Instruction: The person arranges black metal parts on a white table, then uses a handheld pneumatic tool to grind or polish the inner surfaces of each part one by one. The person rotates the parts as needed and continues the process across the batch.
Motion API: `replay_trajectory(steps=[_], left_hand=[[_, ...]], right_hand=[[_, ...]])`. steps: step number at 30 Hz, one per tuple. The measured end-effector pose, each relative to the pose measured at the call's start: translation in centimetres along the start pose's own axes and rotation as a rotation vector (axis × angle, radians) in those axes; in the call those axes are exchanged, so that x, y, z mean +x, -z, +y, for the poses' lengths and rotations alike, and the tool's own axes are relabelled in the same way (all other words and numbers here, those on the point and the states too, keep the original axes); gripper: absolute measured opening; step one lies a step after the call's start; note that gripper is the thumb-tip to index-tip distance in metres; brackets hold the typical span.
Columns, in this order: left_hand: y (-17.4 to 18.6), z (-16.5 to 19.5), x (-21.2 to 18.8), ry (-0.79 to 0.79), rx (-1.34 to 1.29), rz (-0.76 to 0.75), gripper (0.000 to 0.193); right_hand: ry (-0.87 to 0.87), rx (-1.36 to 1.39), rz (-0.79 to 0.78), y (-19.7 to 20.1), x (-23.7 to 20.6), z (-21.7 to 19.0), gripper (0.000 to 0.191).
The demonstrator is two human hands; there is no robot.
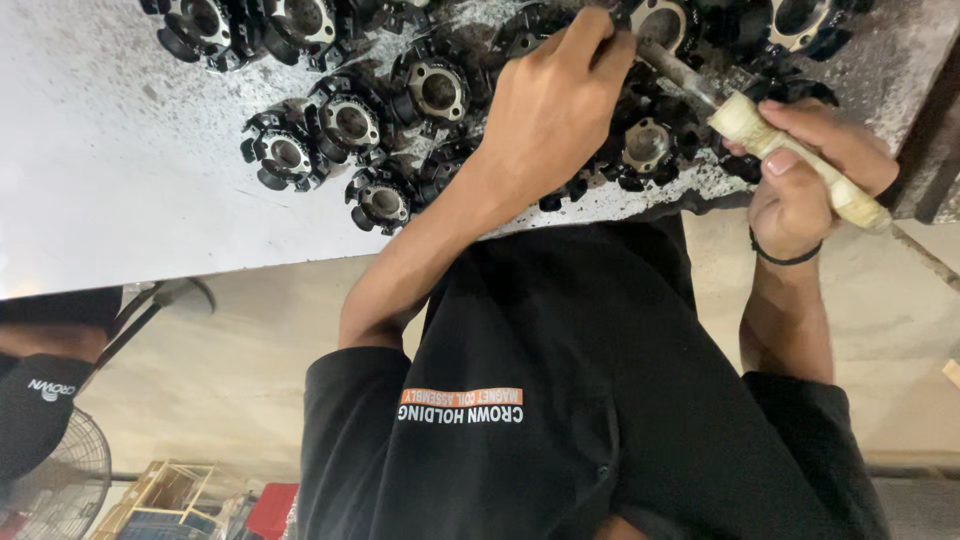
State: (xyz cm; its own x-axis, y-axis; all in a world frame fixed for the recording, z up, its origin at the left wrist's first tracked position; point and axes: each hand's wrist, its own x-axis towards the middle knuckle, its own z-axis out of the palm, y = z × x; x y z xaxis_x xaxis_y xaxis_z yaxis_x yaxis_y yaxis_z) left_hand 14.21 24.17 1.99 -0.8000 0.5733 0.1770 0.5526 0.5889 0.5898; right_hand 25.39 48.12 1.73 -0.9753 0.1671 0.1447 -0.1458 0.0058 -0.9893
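Pinning one black stator core [648, 146] on the speckled white bench [120, 180] with curled left-hand [550, 105] fingertips, likely to steady it, while right hand [805, 180] is fist-closed around a taped-handle tool [790, 160] angled into the cluster of other cores [350, 125].

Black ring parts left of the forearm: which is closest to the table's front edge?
The ring part right beside the left forearm, lowest in the head view; its neighbours sit farther back on the table.

Speckled white bench [110, 180] strewn with black stator cores [352, 122]
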Motion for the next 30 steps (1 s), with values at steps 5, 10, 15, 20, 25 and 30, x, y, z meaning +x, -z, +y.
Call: replay_trajectory(steps=[5,10,15,20,25,30], left_hand=[[0.9,0.1,-0.3,0.049,-0.081,-0.014,0.025],[0.3,-0.2,-0.1,0.034,-0.101,0.048,0.025],[-0.2,-0.1,-0.5,0.042,-0.071,0.085,0.026],[-1.0,-0.7,-0.8,0.001,-0.058,0.138,0.022],[-0.8,-0.2,0.2,0.001,-0.043,0.097,0.024],[6.5,2.0,1.7,-0.046,0.069,-0.039,0.034]], right_hand=[[0.110,-0.123,0.072,0.2,-1.5,1.5,0.034],[0.234,-0.059,0.166,0.1,-2.1,3.2,0.030],[0.255,-0.079,0.180,0.1,-2.2,3.8,0.029],[0.224,-0.120,0.127,0.0,-1.6,2.6,0.029],[0.132,-0.058,0.017,0.6,0.1,0.5,0.031],[0.062,0.101,0.166,2.1,3.2,-0.5,0.037]])
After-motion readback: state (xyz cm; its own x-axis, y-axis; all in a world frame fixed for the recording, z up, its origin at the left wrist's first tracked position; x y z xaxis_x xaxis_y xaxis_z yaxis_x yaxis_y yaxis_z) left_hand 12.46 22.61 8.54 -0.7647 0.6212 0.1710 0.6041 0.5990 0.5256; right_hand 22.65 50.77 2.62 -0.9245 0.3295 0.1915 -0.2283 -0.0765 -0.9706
